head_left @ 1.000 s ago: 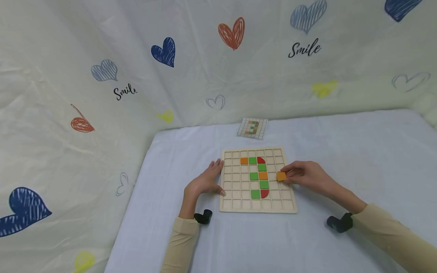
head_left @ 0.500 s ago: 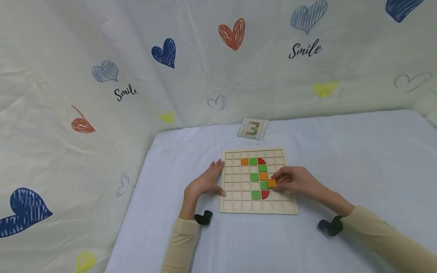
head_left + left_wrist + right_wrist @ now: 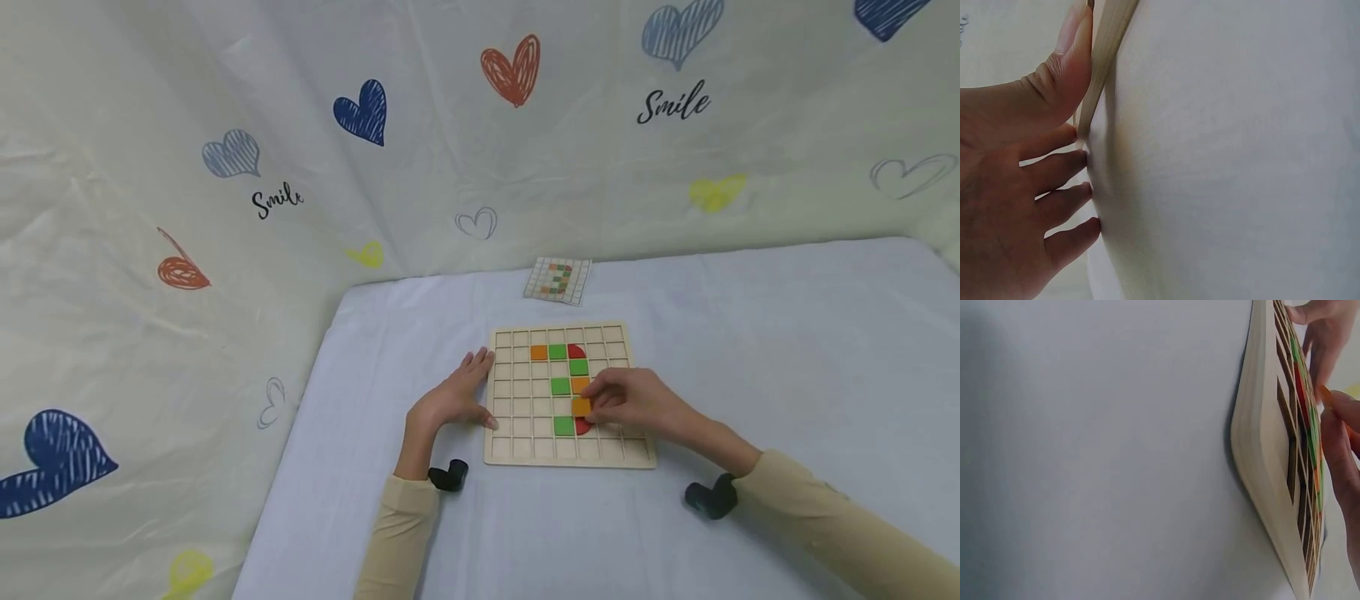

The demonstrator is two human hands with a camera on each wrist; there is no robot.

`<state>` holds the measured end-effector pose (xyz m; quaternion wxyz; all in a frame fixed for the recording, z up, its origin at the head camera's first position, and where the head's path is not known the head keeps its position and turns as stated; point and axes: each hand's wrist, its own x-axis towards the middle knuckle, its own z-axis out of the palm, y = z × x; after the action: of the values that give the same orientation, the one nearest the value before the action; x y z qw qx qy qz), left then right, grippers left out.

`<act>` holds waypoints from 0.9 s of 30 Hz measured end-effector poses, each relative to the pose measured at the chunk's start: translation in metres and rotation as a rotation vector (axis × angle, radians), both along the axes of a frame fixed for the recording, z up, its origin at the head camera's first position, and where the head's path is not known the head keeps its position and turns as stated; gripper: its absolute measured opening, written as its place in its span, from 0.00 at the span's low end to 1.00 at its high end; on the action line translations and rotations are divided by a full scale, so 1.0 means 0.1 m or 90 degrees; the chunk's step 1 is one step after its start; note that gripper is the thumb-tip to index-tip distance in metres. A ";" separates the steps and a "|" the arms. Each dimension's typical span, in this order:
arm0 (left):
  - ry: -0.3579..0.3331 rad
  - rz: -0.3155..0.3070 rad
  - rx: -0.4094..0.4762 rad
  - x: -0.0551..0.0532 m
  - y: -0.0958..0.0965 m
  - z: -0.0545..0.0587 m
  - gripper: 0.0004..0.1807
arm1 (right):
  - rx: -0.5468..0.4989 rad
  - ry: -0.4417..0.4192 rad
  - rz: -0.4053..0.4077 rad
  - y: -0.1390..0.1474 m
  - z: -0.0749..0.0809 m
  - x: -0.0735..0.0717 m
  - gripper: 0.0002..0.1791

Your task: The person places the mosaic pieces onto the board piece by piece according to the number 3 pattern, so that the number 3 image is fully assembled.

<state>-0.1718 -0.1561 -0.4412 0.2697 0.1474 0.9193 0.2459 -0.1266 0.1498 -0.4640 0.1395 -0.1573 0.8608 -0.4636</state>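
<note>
A wooden grid board [image 3: 570, 463] lies on the table, some of its squares filled with coloured tiles. My right hand [image 3: 633, 400] pinches an orange square tile [image 3: 581, 407] between thumb and fingertips, over the spot of a green tile that it now hides. Right behind it sits another orange tile [image 3: 580, 385]; in front is a red rounded tile [image 3: 582, 427], partly covered by the thumb. In the right wrist view the pinched tile is tilted, just above the board's surface. My left hand [image 3: 452, 400] rests against the board's left edge, fingers spread, thumb on the rim.
Behind the board lies a pattern card [image 3: 557, 281] printed with a grid and coloured squares. A white cloth covers the table [image 3: 750, 333]. A hanging cloth with hearts [image 3: 420, 167] stands along the back and left. Black devices [image 3: 710, 497] sit at both wrists.
The right hand has carried the orange tile leftward from the board's right side to over the green tile in the right-hand column. The left hand has stayed at the board's edge.
</note>
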 end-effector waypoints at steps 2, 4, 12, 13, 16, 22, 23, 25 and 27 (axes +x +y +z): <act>0.001 0.001 -0.002 0.00 0.00 0.00 0.65 | -0.007 -0.002 0.006 -0.03 0.00 0.00 0.14; 0.001 0.003 -0.003 0.00 0.00 0.00 0.65 | -0.014 -0.003 0.016 -0.07 0.00 0.00 0.13; -0.005 0.013 -0.001 0.00 0.00 0.01 0.64 | -0.022 -0.005 0.049 -0.26 0.00 0.00 0.12; -0.005 0.012 -0.002 -0.01 0.00 0.01 0.64 | -0.021 -0.006 0.049 -0.28 0.01 0.00 0.12; -0.007 0.011 -0.002 -0.02 0.01 -0.01 0.64 | -0.018 0.003 0.060 -0.33 0.00 0.00 0.12; -0.008 0.014 -0.007 -0.03 0.01 0.00 0.65 | 0.007 0.035 0.087 -0.43 -0.01 -0.05 0.12; -0.008 0.016 -0.009 -0.03 0.01 0.00 0.65 | 0.010 0.038 0.091 -0.45 -0.01 -0.05 0.12; -0.007 0.016 -0.011 -0.02 0.00 0.01 0.65 | 0.017 0.045 0.094 -0.48 -0.01 -0.06 0.12; -0.007 0.015 -0.012 -0.02 0.00 0.01 0.65 | 0.021 0.047 0.093 -0.50 -0.01 -0.06 0.12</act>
<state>-0.1740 -0.1562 -0.4398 0.2732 0.1326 0.9217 0.2413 -0.1326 0.0997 -0.4647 0.1437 -0.2344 0.8590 -0.4319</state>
